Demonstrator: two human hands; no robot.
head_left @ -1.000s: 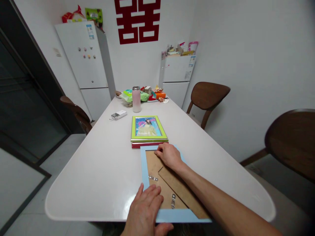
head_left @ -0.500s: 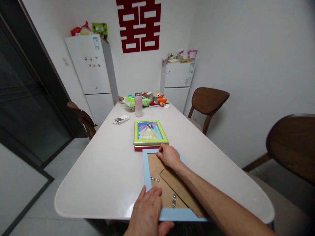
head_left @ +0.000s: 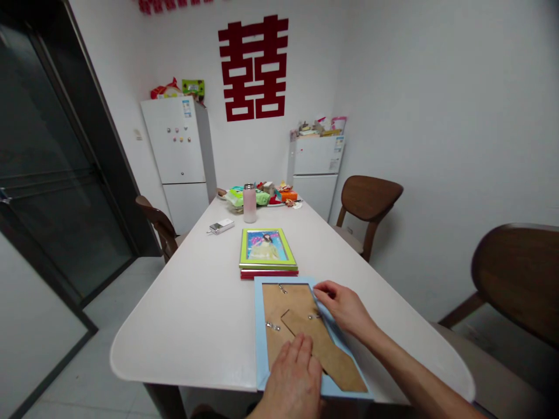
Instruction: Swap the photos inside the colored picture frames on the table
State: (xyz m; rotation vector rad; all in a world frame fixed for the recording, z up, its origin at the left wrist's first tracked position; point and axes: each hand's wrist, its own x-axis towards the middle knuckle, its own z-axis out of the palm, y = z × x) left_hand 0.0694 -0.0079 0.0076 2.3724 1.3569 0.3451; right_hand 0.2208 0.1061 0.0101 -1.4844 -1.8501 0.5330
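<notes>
A light blue picture frame point(head_left: 261, 343) lies face down at the near edge of the table, its brown backing board point(head_left: 297, 302) showing. Small metal clips point(head_left: 273, 326) sit on the board, along with an angled stand piece. My left hand point(head_left: 297, 369) rests flat on the lower part of the board, fingers stretched out. At the frame's upper right edge is my right hand point(head_left: 340, 302), its fingers bent and closed at the blue border. Just beyond lies a green picture frame point(head_left: 268, 265) with a figure in a yellow dress, stacked over red frames point(head_left: 248, 274).
The white table point(head_left: 196, 326) runs away from me. On it are a pink bottle point(head_left: 250, 205), a small silver device point(head_left: 220, 226) and a pile of colourful packages point(head_left: 262, 198). Wooden chairs point(head_left: 371, 198) flank it, with two white fridges point(head_left: 179, 145) at the back.
My right hand has moved from the frame's top edge to its right edge, uncovering a clip at the top. My left hand has shifted from the lower left border onto the board. The view has tilted up.
</notes>
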